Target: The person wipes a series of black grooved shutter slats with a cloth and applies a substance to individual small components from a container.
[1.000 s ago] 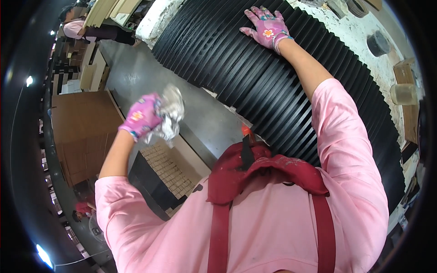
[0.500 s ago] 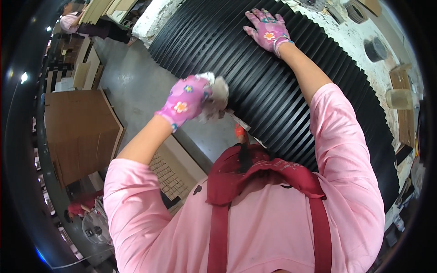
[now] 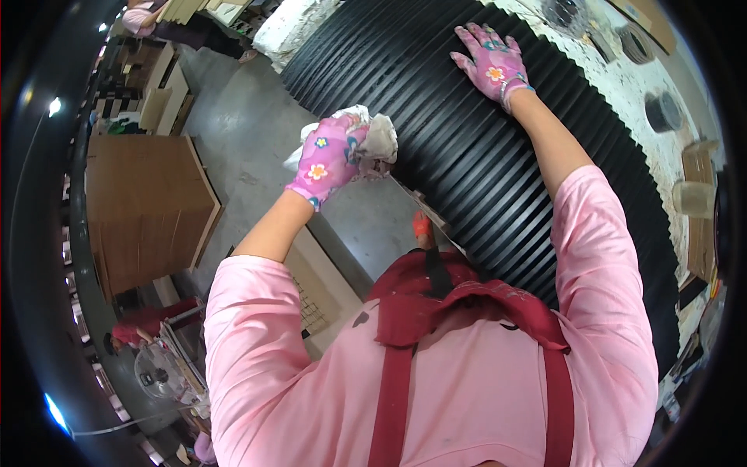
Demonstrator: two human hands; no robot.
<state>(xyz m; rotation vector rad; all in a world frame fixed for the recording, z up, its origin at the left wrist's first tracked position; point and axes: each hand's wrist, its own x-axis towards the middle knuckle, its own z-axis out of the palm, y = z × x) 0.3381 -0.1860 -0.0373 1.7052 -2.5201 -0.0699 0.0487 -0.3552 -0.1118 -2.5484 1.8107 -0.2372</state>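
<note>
A large black ribbed panel (image 3: 459,148) lies on a whitish, stained work table in front of me. My left hand (image 3: 327,156), in a pink flowered glove, is closed around a crumpled white rag (image 3: 380,142). The rag is at the panel's near left edge; whether it presses on the ribs I cannot tell. My right hand (image 3: 496,66), gloved the same way, lies flat with fingers spread on the ribs near the far side of the panel.
Beyond the panel on the table stand a dark round tub (image 3: 663,112), a translucent container (image 3: 694,199) and a roll of tape (image 3: 635,43). A large brown cardboard box (image 3: 152,210) stands on the floor at left. Other people work at upper left and lower left, near a fan (image 3: 156,373).
The whole view has shifted, with most things appearing further right. My left hand keeps its grip on the rag, which now looks more spread out. My right hand stays flat on the panel.
</note>
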